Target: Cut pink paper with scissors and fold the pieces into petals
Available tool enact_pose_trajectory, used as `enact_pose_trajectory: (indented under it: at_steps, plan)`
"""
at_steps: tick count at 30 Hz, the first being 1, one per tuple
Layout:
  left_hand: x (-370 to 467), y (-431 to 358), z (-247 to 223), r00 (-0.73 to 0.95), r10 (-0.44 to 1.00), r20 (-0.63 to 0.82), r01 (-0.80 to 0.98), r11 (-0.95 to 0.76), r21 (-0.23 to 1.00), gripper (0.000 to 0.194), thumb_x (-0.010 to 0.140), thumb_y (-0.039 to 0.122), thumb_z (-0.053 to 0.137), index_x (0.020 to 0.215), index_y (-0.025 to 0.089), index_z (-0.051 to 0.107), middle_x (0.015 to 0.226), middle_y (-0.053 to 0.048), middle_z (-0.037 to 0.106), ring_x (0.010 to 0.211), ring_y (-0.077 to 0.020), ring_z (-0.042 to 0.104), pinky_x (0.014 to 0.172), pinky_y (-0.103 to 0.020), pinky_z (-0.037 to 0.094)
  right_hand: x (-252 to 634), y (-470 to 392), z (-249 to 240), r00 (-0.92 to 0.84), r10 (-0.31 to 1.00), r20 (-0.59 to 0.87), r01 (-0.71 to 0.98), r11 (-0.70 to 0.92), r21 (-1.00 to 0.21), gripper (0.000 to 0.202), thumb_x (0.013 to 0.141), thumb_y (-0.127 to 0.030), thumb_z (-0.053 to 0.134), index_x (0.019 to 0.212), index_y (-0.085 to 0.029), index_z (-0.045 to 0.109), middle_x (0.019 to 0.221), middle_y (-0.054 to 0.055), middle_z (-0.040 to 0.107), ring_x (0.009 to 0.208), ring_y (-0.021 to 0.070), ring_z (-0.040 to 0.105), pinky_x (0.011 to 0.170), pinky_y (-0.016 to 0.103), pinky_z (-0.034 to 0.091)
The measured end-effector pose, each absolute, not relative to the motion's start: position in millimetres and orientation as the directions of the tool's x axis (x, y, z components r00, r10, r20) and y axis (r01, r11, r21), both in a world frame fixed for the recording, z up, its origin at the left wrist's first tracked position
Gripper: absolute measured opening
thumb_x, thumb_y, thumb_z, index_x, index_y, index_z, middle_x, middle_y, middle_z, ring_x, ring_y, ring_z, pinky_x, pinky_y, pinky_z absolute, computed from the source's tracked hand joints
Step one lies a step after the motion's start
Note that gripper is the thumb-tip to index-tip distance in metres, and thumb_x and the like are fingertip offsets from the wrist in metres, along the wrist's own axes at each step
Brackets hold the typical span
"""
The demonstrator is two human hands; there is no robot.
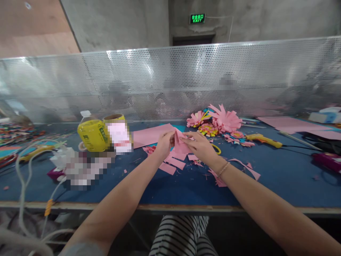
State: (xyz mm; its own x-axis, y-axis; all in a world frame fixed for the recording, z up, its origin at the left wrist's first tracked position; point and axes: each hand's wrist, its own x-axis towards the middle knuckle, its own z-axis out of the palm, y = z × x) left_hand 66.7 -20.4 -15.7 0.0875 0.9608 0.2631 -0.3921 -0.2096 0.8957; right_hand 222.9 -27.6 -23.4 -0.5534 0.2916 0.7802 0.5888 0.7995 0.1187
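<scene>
Between my two hands is a folded piece of pink paper, raised a little over the blue table. My left hand pinches its left edge. My right hand grips it from the right, fingers laid along the fold. Under and around the hands lie cut pink paper strips and small scraps. Just behind the left hand is a large pink sheet. Part of a yellow scissors handle shows past my right hand.
Paper flowers sit behind my right hand, with a yellow glue gun to their right. A yellow-labelled bottle and a cardboard roll stand at left. White cables cross the left edge. A perforated metal screen closes the back.
</scene>
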Motion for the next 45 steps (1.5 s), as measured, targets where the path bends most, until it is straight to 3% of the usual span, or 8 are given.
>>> enact_pose_trajectory:
  at_steps: [12,23,27,30,33,38,45]
  plan:
    - [75,-32,-10,0.088,0.964,0.252,-0.485,-0.180,0.856,0.017,0.062,0.028,0.060,0.060,0.014,0.051,0.053,0.002,0.051,0.051,-0.0063,0.049,0.051,-0.019,0.037,219,-34,-24,-0.531,0.341,0.775,0.654,0.748,0.119,0.027,0.081,-0.023,0.040,0.102,-0.028,0.057,0.112,0.006,0.047,0.099,0.0196,0.042,0.084,0.038,0.037]
    - [74,-26,-16,0.169,0.917,0.360,-0.376,-0.278,0.884,0.017,0.062,0.028,0.060,0.065,0.012,0.054,0.057,0.003,0.050,0.052,-0.0042,0.044,0.053,-0.018,0.036,217,-33,-24,-0.533,0.348,0.771,0.613,0.787,0.069,0.028,0.079,-0.021,0.043,0.101,-0.029,0.057,0.112,0.006,0.046,0.101,0.0209,0.042,0.085,0.040,0.038]
    - [72,-24,-16,0.173,0.904,0.392,-0.260,-0.342,0.903,0.019,0.065,0.031,0.057,0.061,0.013,0.053,0.053,0.003,0.047,0.049,-0.0054,0.043,0.051,-0.019,0.035,215,-35,-23,-0.430,0.369,0.824,0.508,0.853,-0.117,0.023,0.076,-0.021,0.047,0.095,-0.026,0.059,0.106,0.007,0.047,0.100,0.0195,0.043,0.083,0.039,0.040]
    - [71,-26,-15,0.180,0.891,0.417,-0.071,-0.411,0.909,0.021,0.065,0.031,0.057,0.054,0.014,0.051,0.046,0.005,0.041,0.045,-0.0054,0.037,0.047,-0.019,0.031,215,-33,-19,-0.227,0.515,0.826,0.421,0.817,-0.394,0.027,0.074,-0.023,0.048,0.100,-0.021,0.054,0.101,0.009,0.049,0.092,0.0174,0.049,0.073,0.033,0.045]
    - [74,-31,-14,0.228,0.869,0.438,0.076,-0.464,0.882,0.020,0.062,0.030,0.059,0.051,0.015,0.052,0.045,0.004,0.042,0.047,-0.0077,0.039,0.048,-0.020,0.030,216,-28,-17,-0.123,0.672,0.731,0.332,0.722,-0.608,0.026,0.070,-0.025,0.051,0.095,-0.018,0.053,0.091,0.007,0.054,0.080,0.0150,0.054,0.064,0.029,0.047]
    - [78,-35,-13,0.302,0.819,0.488,0.184,-0.552,0.813,0.018,0.065,0.031,0.055,0.057,0.015,0.058,0.052,0.002,0.050,0.055,-0.0110,0.044,0.053,-0.021,0.032,216,-22,-19,-0.129,0.751,0.647,0.273,0.654,-0.705,0.015,0.065,-0.030,0.056,0.073,-0.017,0.057,0.073,0.003,0.057,0.067,0.0128,0.054,0.061,0.027,0.045]
    - [79,-35,-15,0.323,0.770,0.550,0.315,-0.636,0.705,0.022,0.072,0.028,0.047,0.060,0.015,0.060,0.053,0.002,0.050,0.050,-0.0089,0.040,0.050,-0.021,0.030,214,-23,-18,-0.090,0.795,0.600,0.158,0.606,-0.780,0.013,0.064,-0.030,0.056,0.065,-0.017,0.058,0.064,0.001,0.057,0.060,0.0118,0.052,0.059,0.025,0.043]
